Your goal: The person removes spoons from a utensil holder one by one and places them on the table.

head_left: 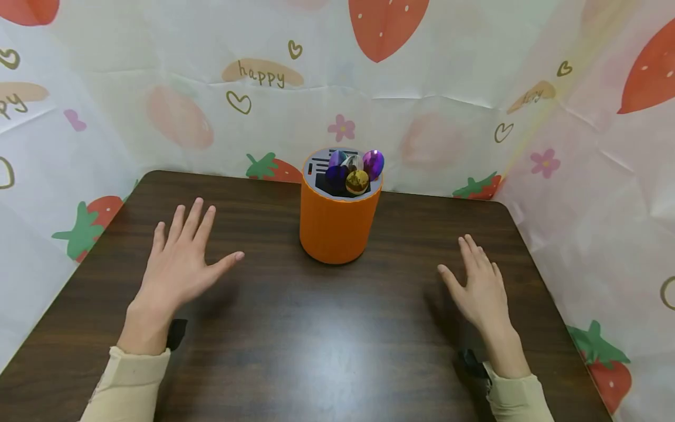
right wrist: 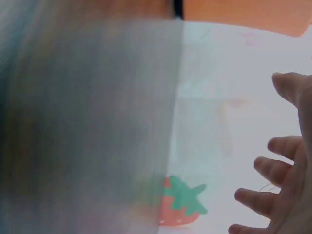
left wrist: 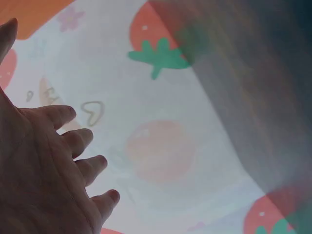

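Observation:
An orange round holder (head_left: pixel 337 231) with a grey slotted top (head_left: pixel 319 159) stands upright at the back middle of the table. Shiny rounded ends like spoon bowls stick up out of it: a purple one (head_left: pixel 373 164), a gold one (head_left: pixel 357 183), a dark blue one (head_left: pixel 336 177) and others behind. To its left my left hand (head_left: pixel 179 264) is held over the table, fingers spread, nothing in it. On the other side my right hand (head_left: pixel 481 290) has its fingers extended and thumb apart, also without any object. Both hands are apart from the holder, whose orange side (right wrist: pixel 248 14) also shows in the right wrist view.
Dark brown wood makes up the tabletop (head_left: pixel 337 328), with rounded back corners. A pale sheet (head_left: pixel 343 82) printed with strawberries, hearts and flowers hangs behind it and along both sides. Dark straps (head_left: pixel 176 334) sit at the wrists.

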Demonstrator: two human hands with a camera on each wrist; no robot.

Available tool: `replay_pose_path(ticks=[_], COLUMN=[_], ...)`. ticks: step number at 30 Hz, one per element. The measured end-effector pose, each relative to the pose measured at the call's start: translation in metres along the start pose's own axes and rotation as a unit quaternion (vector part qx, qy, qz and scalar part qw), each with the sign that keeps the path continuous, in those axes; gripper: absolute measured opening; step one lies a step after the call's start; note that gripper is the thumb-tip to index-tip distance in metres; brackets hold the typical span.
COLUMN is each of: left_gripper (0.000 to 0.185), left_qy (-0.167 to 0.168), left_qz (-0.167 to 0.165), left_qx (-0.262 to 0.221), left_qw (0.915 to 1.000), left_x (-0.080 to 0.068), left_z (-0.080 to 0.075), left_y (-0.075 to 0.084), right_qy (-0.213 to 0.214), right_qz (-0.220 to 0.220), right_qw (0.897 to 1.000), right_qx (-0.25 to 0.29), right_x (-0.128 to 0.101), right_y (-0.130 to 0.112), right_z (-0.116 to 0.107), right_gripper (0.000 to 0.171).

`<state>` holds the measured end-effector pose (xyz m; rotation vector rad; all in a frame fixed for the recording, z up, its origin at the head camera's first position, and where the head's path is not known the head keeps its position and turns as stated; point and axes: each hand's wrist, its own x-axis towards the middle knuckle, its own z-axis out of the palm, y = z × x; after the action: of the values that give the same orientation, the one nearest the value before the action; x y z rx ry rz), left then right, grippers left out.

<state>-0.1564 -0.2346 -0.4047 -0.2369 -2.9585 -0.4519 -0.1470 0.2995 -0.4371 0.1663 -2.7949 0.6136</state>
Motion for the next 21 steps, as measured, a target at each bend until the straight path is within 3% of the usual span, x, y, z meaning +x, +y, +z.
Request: replay_pose_path(ticks=[4, 8, 11, 15, 21], left_gripper=[0.106, 0.104, 0.103, 0.103, 0.103], left_qy=[0.021, 0.036, 0.041, 0.044, 0.034], left_qz=[0.017, 0.038, 0.056, 0.081, 0.119], left_qx=[-0.005, -0.005, -0.003, 0.007, 0.020], left_qw=[0.9996, 0.9986, 0.9976, 0.9957, 0.9921], left_x=[0.008, 0.021, 0.033, 0.050, 0.076], left_z=[-0.012, -0.025, -0.033, -0.040, -0.046], left_y=[0.012, 0.028, 0.041, 0.060, 0.087], right_qy=[0.081, 0.152, 0.182, 0.186, 0.148], right_qz=[-0.035, -0.077, -0.105, -0.134, -0.174], right_qw=[0.994, 0.976, 0.961, 0.942, 0.918], right_qx=[0.066, 0.133, 0.177, 0.246, 0.324], right_x=[0.008, 0.020, 0.031, 0.047, 0.072], right_y=[-0.012, -0.027, -0.043, -0.067, -0.097], right_z=[-0.006, -0.014, -0.022, -0.031, -0.036], right_gripper=[0.070, 0.062, 0.054, 0.047, 0.041])
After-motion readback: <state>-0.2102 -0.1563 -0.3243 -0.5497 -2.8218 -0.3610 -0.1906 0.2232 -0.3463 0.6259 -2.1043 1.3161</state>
